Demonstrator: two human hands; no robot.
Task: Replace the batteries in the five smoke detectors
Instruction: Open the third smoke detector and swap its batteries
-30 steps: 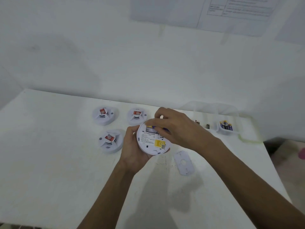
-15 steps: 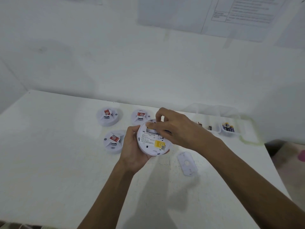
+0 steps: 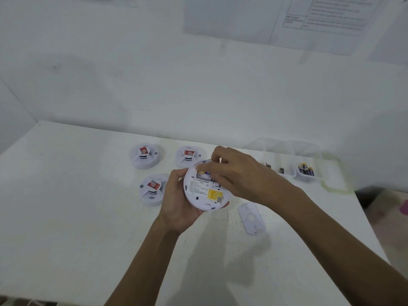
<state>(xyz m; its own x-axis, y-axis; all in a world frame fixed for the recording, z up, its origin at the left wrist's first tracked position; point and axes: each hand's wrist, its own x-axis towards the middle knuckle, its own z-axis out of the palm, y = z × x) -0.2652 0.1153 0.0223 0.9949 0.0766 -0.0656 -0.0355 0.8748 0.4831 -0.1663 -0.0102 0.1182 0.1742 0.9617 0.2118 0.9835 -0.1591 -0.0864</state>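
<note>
Since a second ago your right hand (image 3: pixel 238 175) has laid its forefinger flatter over the battery (image 3: pixel 204 173). The smoke detector (image 3: pixel 203 193) stays underside-up above the table (image 3: pixel 88 217), its rim gripped by your left hand (image 3: pixel 176 202). Your right fingers curl onto the battery: seat it evenly, confirm polarity, and hold the left grip firm.

- Round white plastic smoke detector (image 3: pixel 205 191) is up off the surface (image 3: pixel 77 206), tilted, its back showing printed text and a yellow sticker; left hand (image 3: pixel 176 202) grips its rim.
- Yellow-and-purple battery (image 3: pixel 202 172) sits in the open bay, under the right hand (image 3: pixel 238 173) fingers.
- Three white domed detectors with red stickers (image 3: pixel 144 156) rest to its left.
- Flat white cover plate (image 3: pixel 251 218) lies just right.
</note>
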